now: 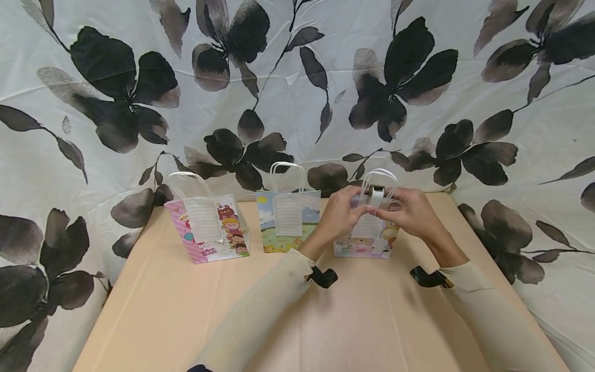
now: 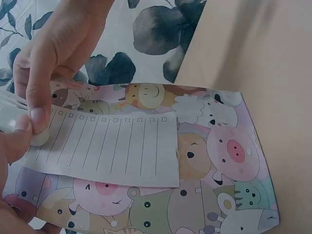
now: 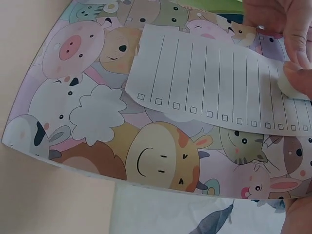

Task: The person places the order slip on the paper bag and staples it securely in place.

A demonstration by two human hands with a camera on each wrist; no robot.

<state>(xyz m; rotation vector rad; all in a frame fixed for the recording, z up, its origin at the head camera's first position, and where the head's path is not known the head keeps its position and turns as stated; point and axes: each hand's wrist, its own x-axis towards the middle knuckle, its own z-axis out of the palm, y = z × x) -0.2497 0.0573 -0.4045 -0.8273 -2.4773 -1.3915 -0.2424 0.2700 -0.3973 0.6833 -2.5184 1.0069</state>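
Both hands are at the rightmost paper gift bag [image 1: 364,249], which carries cartoon animals and white handles. My left hand [image 1: 341,214] and right hand [image 1: 411,209] grip its top edge from either side. Their thumbs meet on a small white clip [image 1: 377,195] with a dark, shiny top; its exact shape is partly hidden. Under it, a lined paper slip [image 2: 117,146] with small checkboxes lies against the bag's front. In the right wrist view, a thumb covers part of the clip's rounded white end [image 3: 288,87], while other fingers reach behind the bag.
A bag with a meadow picture [image 1: 269,243] stands in the middle, and a pink-and-white cartoon bag [image 1: 236,227] at left. Each has a lined slip on its front. The tan table [image 1: 344,320] meets a floral cloth [image 1: 321,119] behind the bags.
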